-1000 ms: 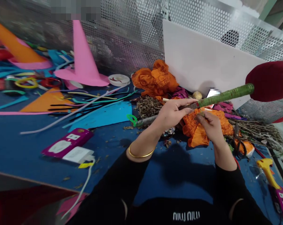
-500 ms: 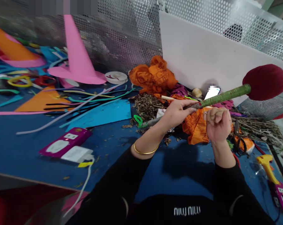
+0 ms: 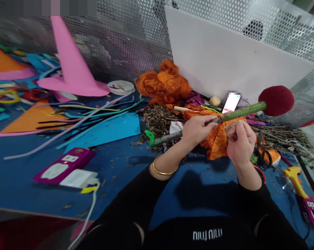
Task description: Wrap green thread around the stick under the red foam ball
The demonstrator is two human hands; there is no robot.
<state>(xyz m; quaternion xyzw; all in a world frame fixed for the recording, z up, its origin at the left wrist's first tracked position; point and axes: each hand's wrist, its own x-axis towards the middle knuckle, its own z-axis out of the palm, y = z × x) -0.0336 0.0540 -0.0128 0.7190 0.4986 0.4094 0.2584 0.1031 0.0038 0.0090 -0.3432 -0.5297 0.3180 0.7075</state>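
My left hand [image 3: 198, 130] is closed around a long stick [image 3: 244, 111] near its middle. The stick's upper part is wrapped in green, its lower part is grey, and a loop of green pipe cleaner [image 3: 149, 136] shows at the lower end. A dark red fabric-covered ball [image 3: 276, 100] tops the far end, tilted up to the right. Just below the green wrap, my right hand [image 3: 241, 140] is closed in a pinch; something tan shows at its fingers, too unclear to name. Crumpled orange cloth [image 3: 215, 147] lies beneath both hands.
Twigs [image 3: 289, 139], black-handled scissors [image 3: 263, 152] and a yellow glue gun [image 3: 294, 178] lie to the right. A lit phone [image 3: 232, 103] leans at the back by a white board [image 3: 224, 55]. Leftward are a pink cone hat [image 3: 71, 66], pipe cleaners and a purple power strip [image 3: 65, 165].
The red ball end of the stick has dipped lower and shifted left. My right hand's fingers have turned from a curled fist to a pinch. The whole view has shifted slightly.
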